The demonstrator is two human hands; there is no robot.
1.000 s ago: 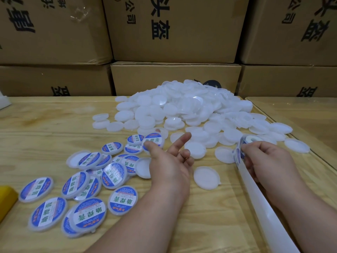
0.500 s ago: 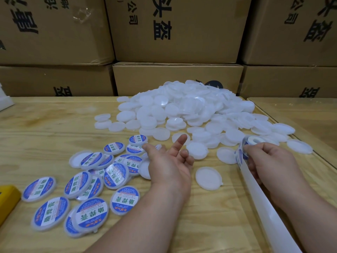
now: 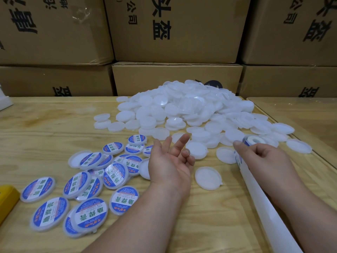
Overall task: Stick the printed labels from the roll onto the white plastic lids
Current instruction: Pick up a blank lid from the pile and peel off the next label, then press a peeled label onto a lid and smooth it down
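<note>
A big heap of white plastic lids (image 3: 184, 108) covers the middle and right of the wooden table (image 3: 45, 128). Several lids with blue and white printed labels (image 3: 116, 175) lie scattered at the front left. My left hand (image 3: 170, 161) hovers palm up between them, fingers loosely spread, holding nothing. One bare lid (image 3: 207, 178) lies just right of it. My right hand (image 3: 262, 156) grips the label roll (image 3: 252, 141), and a long strip of white backing paper (image 3: 269, 210) trails from it toward me.
Stacked cardboard boxes (image 3: 175, 30) with black print wall off the back of the table. A yellow object (image 3: 7, 199) sits at the front left edge. A second table surface (image 3: 310, 115) adjoins on the right.
My left hand has turned further palm up and its fingers have spread, with no lid under them. My right hand keeps holding the roll in about the same place.
</note>
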